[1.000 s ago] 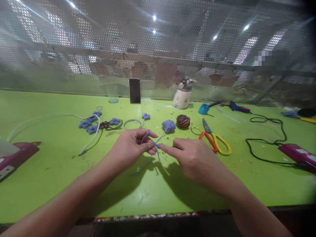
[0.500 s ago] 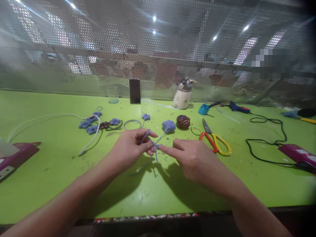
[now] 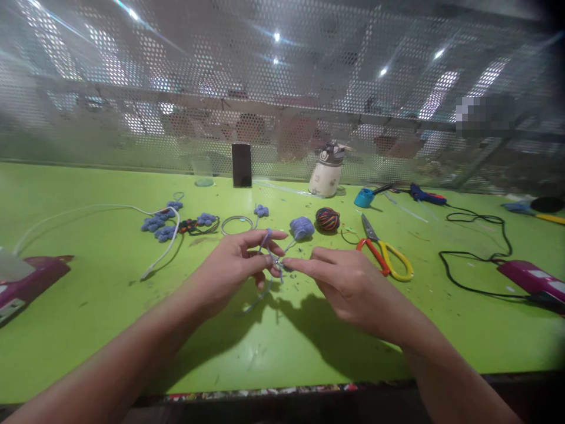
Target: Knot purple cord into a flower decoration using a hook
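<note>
My left hand (image 3: pixel 241 259) is closed on purple yarn (image 3: pixel 268 240), with a strand looped over its index finger and loose ends hanging below. My right hand (image 3: pixel 348 280) is closed, its index finger stretched toward the left fingertips. A small metal crochet hook (image 3: pixel 278 263) shows at that fingertip, its tip in the yarn; its handle is hidden in the hand. From the left hand a strand runs up to a purple yarn ball (image 3: pixel 302 227). Beside that ball lies a dark multicoloured yarn ball (image 3: pixel 327 219). Scissors (image 3: pixel 379 250) with red and yellow handles lie just beyond my right hand.
Purple crocheted flowers (image 3: pixel 164 233) lie at the left near a white cable (image 3: pixel 176 227). A phone (image 3: pixel 242 165), a clear cup (image 3: pixel 203 174) and a bottle (image 3: pixel 326 172) stand along the back. A blue glue gun (image 3: pixel 426 194) and a purple power strip (image 3: pixel 532 278) lie right.
The left fingers have opened slightly and the loop over the index finger has shifted. The metal tip of the hook now shows between the hands. The loose yarn end has moved a little.
</note>
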{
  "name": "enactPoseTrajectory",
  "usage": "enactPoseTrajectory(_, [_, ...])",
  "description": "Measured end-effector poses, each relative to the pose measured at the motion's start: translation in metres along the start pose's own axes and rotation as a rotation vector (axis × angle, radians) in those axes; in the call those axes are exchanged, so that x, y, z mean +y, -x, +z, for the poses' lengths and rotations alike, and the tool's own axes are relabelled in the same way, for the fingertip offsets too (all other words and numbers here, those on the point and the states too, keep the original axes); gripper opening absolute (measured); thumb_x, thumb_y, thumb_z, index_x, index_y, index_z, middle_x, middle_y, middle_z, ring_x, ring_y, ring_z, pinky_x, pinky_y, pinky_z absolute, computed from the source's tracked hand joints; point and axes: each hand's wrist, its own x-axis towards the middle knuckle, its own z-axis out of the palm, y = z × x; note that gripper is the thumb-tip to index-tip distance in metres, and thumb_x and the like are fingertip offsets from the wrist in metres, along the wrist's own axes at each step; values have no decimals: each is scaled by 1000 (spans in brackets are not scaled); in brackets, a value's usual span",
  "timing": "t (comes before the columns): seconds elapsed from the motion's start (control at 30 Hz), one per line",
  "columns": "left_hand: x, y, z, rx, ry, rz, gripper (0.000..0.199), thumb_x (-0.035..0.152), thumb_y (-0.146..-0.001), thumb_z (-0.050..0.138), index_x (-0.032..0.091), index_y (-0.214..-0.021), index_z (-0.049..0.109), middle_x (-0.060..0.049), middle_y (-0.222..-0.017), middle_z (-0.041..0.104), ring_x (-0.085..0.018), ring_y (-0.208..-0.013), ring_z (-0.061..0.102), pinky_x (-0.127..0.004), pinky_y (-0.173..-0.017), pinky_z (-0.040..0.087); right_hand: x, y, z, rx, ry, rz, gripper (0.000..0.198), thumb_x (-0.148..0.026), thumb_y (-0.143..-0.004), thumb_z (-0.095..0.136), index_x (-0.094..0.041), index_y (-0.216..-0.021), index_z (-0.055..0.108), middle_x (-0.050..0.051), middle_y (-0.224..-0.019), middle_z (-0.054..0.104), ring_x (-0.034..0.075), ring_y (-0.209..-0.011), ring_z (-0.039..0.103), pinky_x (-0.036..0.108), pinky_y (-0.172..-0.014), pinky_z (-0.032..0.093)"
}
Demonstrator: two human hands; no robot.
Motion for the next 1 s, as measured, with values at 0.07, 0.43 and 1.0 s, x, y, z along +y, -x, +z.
enactPoseTrajectory(0.07, [3,3,1,-25,109,7,37,16,-74,61,16,-111,64,-7,-95,65,-14,-69,62,-24,-53,44,0,-2,-3,46,-176,25,39,-4,-87,45,-18,-119,63,4,-73,60,12,-62,48,23,-56,35])
enactPoseTrajectory(0.43, [1,5,9,83,257,119,73,12,-67,74,18,-134,44,0,-77,65,-10,-63,54,-21,-55,41,4,-10,21,226,-1155,497,28,-22,-82,62,-21,-110,70,-3,-57,49,5,-45,34,19,-41,26])
enactPoseTrajectory(1.0, [-2,8,12,237,248,254,61,14,-69,73,17,-125,50,2,-73,65,-11,-69,58,-23,-68,45,-14,-20,32,278,-1390,665,28,-25,-79,67,-21,-107,70,-3,-57,51,5,-46,38,20,-43,22])
